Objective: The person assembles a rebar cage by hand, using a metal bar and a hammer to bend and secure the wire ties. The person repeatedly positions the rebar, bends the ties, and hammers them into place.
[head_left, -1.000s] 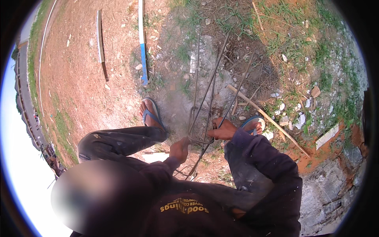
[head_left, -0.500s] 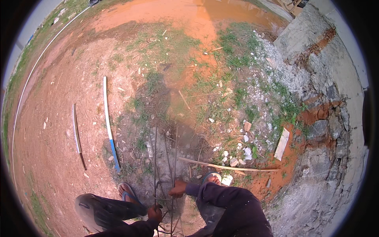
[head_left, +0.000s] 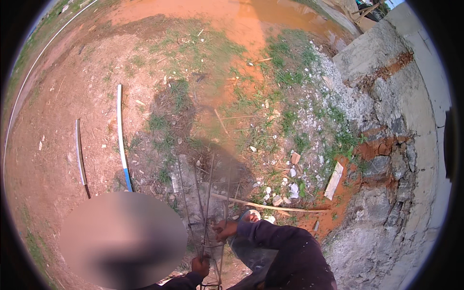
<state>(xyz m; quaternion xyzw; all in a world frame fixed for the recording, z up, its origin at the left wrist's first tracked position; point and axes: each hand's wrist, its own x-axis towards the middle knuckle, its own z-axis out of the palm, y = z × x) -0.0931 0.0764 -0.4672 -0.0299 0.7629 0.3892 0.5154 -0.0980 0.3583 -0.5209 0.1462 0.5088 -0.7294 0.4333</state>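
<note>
Lower centre | left hand point(head_left: 200, 266): gripped thin rods point(head_left: 208, 203) | right hand point(head_left: 225, 230), just above: grasped them | wooden strip point(head_left: 270, 205): lay right of centre

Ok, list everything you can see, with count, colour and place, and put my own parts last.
Metal rods: about four, dark, lower centre
Blue-ended strip: one, white and blue, left
Shorter strip: one, pale with dark end, farther left
Wooden stick: one, tan, right of centre
Flat piece: one, pale, right
Stones: many, mostly white, centre right
Grass: patches, green, centre and right
Wet ground: one stretch, orange, top
Broken masonry: one mass, grey, right
Lower left: blurred, cannot tell
Right foot: one, pale sandal, beside the stick
Sleeves: two, dark, lower edge
Left hand: one, bare, at the rods
Right hand: one, bare, at the rods
</note>
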